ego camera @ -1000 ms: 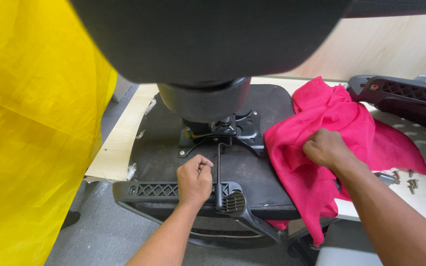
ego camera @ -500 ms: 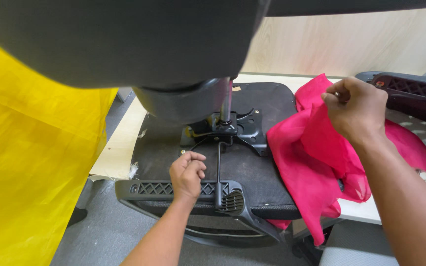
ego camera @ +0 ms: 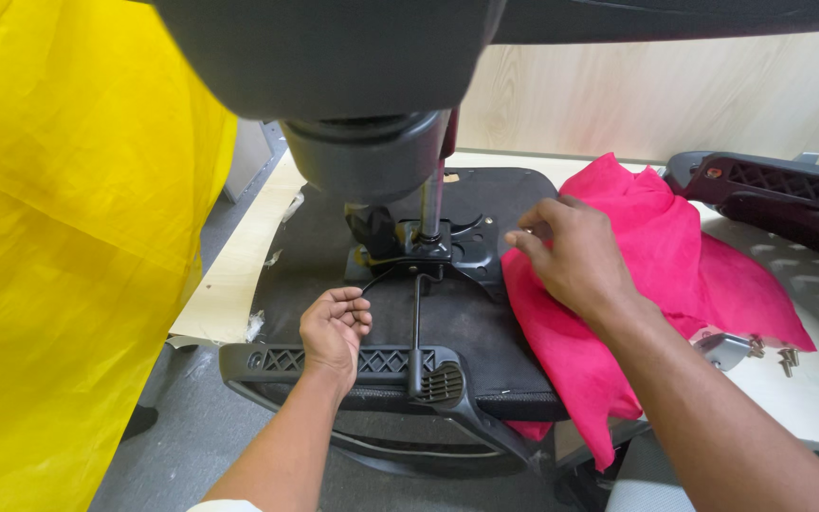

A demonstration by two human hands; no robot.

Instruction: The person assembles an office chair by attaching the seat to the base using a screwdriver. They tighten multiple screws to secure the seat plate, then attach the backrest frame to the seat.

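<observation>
Left hand: we see our left hand (ego camera: 336,325) curled narrow, fingertips pinching a thin black cable (ego camera: 378,279) at 6 o'clock from the black metal mechanism plate (ego camera: 433,248).
Right hand: our right hand (ego camera: 573,254) lies half-open, fingers spread on the crumpled pink fabric cloth (ego camera: 658,275) at 3 o'clock of the plate; we cannot tell whether it grips a fold.
Chair: the upturned black fabric chair seat (ego camera: 466,313) rests on a pale wooden table (ego camera: 229,284), its ribbed plastic armrest (ego camera: 334,362) overhanging the near edge.
Materials: a smooth steel gas cylinder (ego camera: 431,194) rises into a rounded black plastic hub (ego camera: 367,156).
Room: a translucent yellow plastic sheet (ego camera: 68,246) crowds the 9 o'clock side; grey floor (ego camera: 182,427) shows below.
Cut off: a second black armrest (ego camera: 779,190) at 2 o'clock leaves the frame; small screws (ego camera: 787,356) by the cloth are hard to make out.
</observation>
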